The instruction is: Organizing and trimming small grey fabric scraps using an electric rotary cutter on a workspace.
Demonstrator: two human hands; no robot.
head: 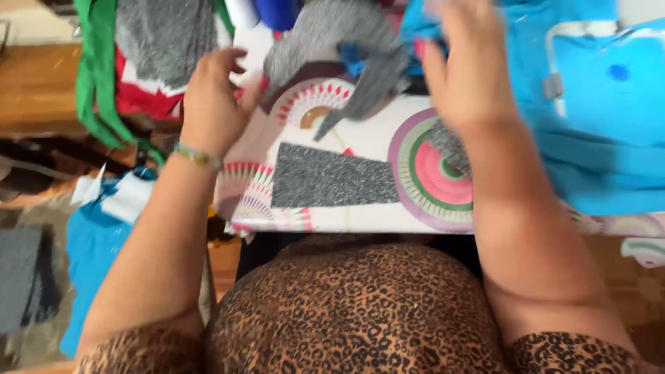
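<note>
While our hands reach forward over the table covered in a white cloth printed with pink and green fans and circles (360, 142), we work among cut pieces of fabric. Our left hand (211, 97), with a beaded bracelet (197, 156) at the wrist, hangs with its fingers loosely curled over the cloth's left edge; it seems to grip nothing, though blur keeps us from being sure. Our right hand (467, 66) is at the bright blue fabric (589, 118) and the twisted strip of grey speckled knit (367, 83). Its fingers look bent as if pinching cloth, but motion blur hides what they grip, so we cannot tell.

Nearest to us on the cloth lies a flat grey speckled piece shaped like a long wedge (332, 179). Its long axis runs left to right across the table, its wider end to the left and its narrower end toward the pink and green circle. We judge it is laid flat there to keep it smooth and apart from the heap farther back.

Green straps (93, 76) hang at the far left, and more blue cloth (90, 256) lies below the table's edge.
</note>
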